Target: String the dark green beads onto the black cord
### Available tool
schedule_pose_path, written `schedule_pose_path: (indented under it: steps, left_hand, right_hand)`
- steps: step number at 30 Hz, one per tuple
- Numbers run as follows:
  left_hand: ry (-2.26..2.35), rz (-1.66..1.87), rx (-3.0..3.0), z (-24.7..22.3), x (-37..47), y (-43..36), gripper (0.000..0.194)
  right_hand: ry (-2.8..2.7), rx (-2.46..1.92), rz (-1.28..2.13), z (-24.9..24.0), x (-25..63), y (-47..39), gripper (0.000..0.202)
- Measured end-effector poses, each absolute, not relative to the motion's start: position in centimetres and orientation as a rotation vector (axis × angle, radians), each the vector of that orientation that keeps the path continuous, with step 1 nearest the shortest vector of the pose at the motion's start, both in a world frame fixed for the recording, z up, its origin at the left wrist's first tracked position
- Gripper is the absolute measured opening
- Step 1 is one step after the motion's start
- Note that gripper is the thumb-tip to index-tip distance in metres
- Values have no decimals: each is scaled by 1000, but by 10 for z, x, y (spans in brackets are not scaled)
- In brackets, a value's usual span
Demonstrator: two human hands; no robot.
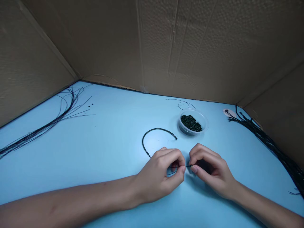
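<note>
A string of dark beads curves over the light blue table, its lower end passing behind my left hand. Thumb and index finger of that hand pinch the thin dark cord, which runs on to the right. Just across a small gap, my right hand has its thumb and fingertips pressed together at the cord's end, with a tiny dark bead at the tips. Behind my hands stands a round clear tub partly filled with loose dark beads.
Loose dark cords lie at the left. A thick bundle of finished dark strands lies along the right side, near a pale round tag. A thin curled cord rests behind the tub. Cardboard walls enclose the table.
</note>
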State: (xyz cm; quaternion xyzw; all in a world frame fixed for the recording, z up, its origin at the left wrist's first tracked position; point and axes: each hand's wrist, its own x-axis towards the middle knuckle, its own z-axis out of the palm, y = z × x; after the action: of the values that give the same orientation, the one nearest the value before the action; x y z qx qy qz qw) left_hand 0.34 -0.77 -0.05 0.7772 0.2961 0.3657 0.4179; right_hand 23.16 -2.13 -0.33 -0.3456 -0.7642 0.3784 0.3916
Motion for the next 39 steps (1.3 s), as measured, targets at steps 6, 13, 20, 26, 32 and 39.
schedule_pose_path:
  steps: [6, 13, 20, 26, 32, 39]
  left_hand:
    - [737, 909, 1965, -3, 1, -7, 11]
    - [744, 893, 1942, -5, 1, -7, 11]
    - [758, 894, 1951, -4, 1, -6, 11]
    - [771, 926, 1964, -6, 2, -7, 8]
    - [738, 947, 2024, -7, 2, -7, 5]
    - [803, 987, 2047, -4, 1, -8, 10]
  right_hand:
    - [-1934, -890, 940, -4, 231, -21, 9]
    - [-1949, -874, 908, -8, 232, -20, 9]
    - [-1939, -862, 868, -7, 232, -20, 10]
    - [-1917, -889, 822, -5, 231, -20, 9]
    - [-1918, -875, 871, -5, 230, -21, 10]
    - [-1512, -955, 1052, -13, 238, -18, 17]
